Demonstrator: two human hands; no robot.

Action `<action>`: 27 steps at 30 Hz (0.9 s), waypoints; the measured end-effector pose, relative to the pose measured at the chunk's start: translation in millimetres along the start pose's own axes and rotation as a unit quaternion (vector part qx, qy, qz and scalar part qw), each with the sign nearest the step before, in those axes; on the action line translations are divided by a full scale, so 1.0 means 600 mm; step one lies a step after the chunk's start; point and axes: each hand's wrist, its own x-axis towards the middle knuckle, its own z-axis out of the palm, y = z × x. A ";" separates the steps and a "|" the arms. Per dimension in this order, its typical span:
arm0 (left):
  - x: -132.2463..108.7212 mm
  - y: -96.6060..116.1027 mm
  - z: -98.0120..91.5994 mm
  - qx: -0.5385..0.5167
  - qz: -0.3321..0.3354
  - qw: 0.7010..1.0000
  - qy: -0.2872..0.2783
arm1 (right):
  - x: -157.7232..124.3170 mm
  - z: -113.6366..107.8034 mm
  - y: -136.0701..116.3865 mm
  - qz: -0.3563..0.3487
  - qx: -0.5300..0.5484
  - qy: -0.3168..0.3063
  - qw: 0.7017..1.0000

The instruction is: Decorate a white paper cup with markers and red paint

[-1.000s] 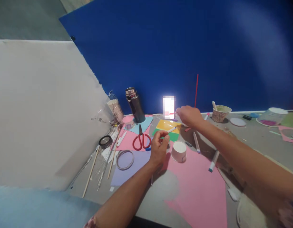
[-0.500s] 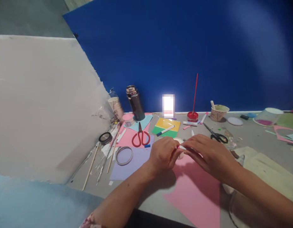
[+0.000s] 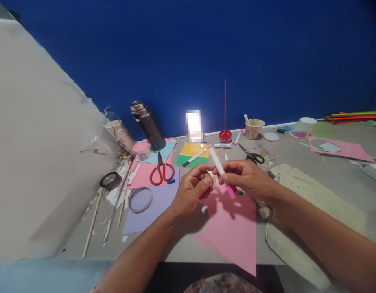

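My right hand (image 3: 247,178) is closed on a white marker (image 3: 217,162) whose pink end (image 3: 230,191) points down and toward me. My left hand (image 3: 191,189) is pinched shut just left of the marker, with a small pale bit at its fingertips that I cannot make out. Both hands hover over a pink paper sheet (image 3: 233,230) lying on the grey table (image 3: 182,244). A lilac sheet (image 3: 154,209) lies under my left wrist.
Left of the hands lie red scissors (image 3: 162,173), a tape ring (image 3: 141,199), a black tape roll (image 3: 110,180) and wooden sticks (image 3: 92,224). Further back: a dark flask (image 3: 147,124), stacked cups (image 3: 119,132), a blue-capped marker (image 3: 194,158), a red pot (image 3: 225,136), black scissors (image 3: 252,155).
My right hand came back from the far edge of the table with the marker and met my left hand over the pink sheet. The view has shifted to the right.
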 end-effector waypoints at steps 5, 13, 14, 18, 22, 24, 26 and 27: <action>-0.017 0.003 0.028 0.047 -0.080 0.996 -0.009 | 0.013 -0.004 0.013 -0.006 0.203 0.092 0.975; -0.018 0.000 0.040 0.129 -0.101 0.986 0.001 | 0.004 0.018 0.023 -0.054 0.022 0.116 0.992; -0.018 0.002 0.041 0.137 -0.105 0.985 -0.001 | 0.005 0.020 0.025 -0.056 0.028 0.129 0.990; -0.023 0.009 0.036 0.117 -0.153 0.981 -0.020 | 0.021 -0.018 0.021 -0.060 0.185 0.197 0.961; -0.027 0.001 0.028 0.178 -0.236 0.947 -0.127 | 0.042 -0.106 0.005 -0.129 0.310 0.311 0.889; -0.026 -0.010 0.030 0.327 -0.189 0.915 -0.144 | 0.049 -0.127 0.008 -0.102 0.335 0.302 0.887; -0.024 -0.016 0.033 0.482 -0.130 0.860 -0.109 | 0.052 -0.125 0.019 -0.074 0.342 0.268 0.898; -0.023 -0.016 0.033 0.533 -0.115 0.834 -0.091 | 0.053 -0.118 0.026 -0.068 0.341 0.256 0.902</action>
